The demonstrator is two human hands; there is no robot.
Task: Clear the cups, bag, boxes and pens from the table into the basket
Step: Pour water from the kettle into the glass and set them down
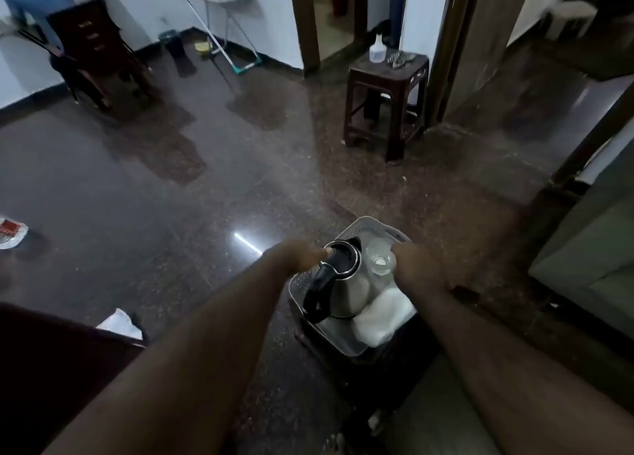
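Note:
A pale perforated plastic basket (372,222) hangs above the dark floor, low in the middle of the head view. Inside it stand a steel kettle with a black handle (343,283), clear glass cups (379,257) and a white bag or cloth (382,312). My left hand (298,256) grips the basket's left rim beside the kettle lid. My right hand (413,265) grips the right rim next to the cups. The lower part of the basket is hidden in shadow.
A dark table corner (51,368) is at the bottom left, with white paper (120,324) at its edge. A brown stool (387,104) with a spray bottle (377,49) stands ahead. A red-and-white packet (10,231) lies on the floor at left; a green sofa (590,248) at right.

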